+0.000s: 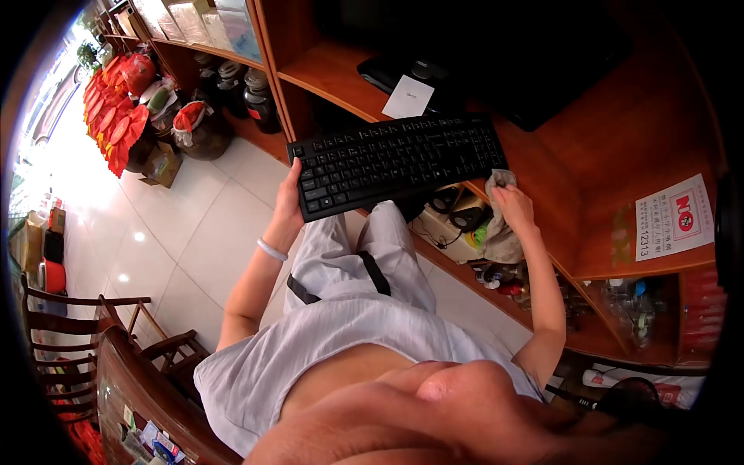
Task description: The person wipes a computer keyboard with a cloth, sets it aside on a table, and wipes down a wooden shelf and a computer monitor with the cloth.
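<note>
A black computer keyboard [395,164] is held up, slightly tilted, before the wooden desk. My left hand [290,198] grips its left end, with the thumb on the top face near the edge and the other fingers hidden beneath. A grey-brown cloth [502,232] hangs from my right hand [513,208], whose fingers are closed on it. The top of the cloth meets the keyboard's lower right corner. Whether it presses on the keys I cannot tell.
On the desk lie a white card [408,98] and a dark monitor base [422,70]. A printed notice [676,217] is at the right. Below are black speakers [468,217] on a shelf. Glass jars [261,101] stand far left; a wooden chair [66,333] is at lower left.
</note>
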Demonstrator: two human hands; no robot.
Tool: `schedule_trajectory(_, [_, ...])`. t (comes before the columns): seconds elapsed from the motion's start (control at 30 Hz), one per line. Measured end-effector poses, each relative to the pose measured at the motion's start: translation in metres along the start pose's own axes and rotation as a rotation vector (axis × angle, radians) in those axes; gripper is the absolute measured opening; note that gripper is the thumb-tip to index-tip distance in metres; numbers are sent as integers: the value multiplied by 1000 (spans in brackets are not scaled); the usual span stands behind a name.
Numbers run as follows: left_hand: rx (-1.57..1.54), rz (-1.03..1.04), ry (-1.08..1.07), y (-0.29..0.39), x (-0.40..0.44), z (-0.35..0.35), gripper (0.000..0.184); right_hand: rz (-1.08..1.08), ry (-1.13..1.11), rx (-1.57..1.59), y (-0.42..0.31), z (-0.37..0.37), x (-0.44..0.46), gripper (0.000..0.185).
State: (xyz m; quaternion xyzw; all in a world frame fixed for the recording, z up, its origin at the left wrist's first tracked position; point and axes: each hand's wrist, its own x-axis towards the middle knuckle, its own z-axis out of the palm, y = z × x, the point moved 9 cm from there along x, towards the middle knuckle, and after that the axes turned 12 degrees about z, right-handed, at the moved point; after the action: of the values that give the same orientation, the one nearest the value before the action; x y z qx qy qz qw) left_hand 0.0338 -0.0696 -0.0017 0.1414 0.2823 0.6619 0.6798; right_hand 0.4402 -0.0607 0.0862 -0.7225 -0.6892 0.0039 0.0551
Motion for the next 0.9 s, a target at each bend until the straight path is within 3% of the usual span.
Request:
schedule_trajectory(0.03, [-7, -2, -3, 0, 1, -2, 48, 1, 2, -7, 7, -2, 1, 27])
schedule_trajectory(0.1, [4, -17, -4, -3, 4, -5, 48, 87, 203, 343, 25, -33, 8, 27])
schedule_trajectory(0.13, [0, -15, -2, -4, 4, -7, 48, 83, 202, 341, 22, -35, 14, 27])
schedule_trajectory(0.2, [41, -18, 13, -5, 5, -14, 48, -41, 420, 467, 3, -59, 25, 28])
schedule_trajectory(0.27, [34, -9, -5, -3, 0, -6, 48, -55, 514, 342, -34, -68, 35, 28])
schedule_trajectory(0.43, [4, -7, -14, -5, -6, 1, 48, -16, 294, 9, -86, -19, 109, 35])
schedule_trajectory(0.53, [5, 46, 1, -2, -5, 1, 47, -47, 212, -28, -92, -10, 119, 36])
schedule_trajectory(0.9, [15, 2, -32, -5, 4, -12, 48, -66, 95, 0, -39, -4, 4, 41])
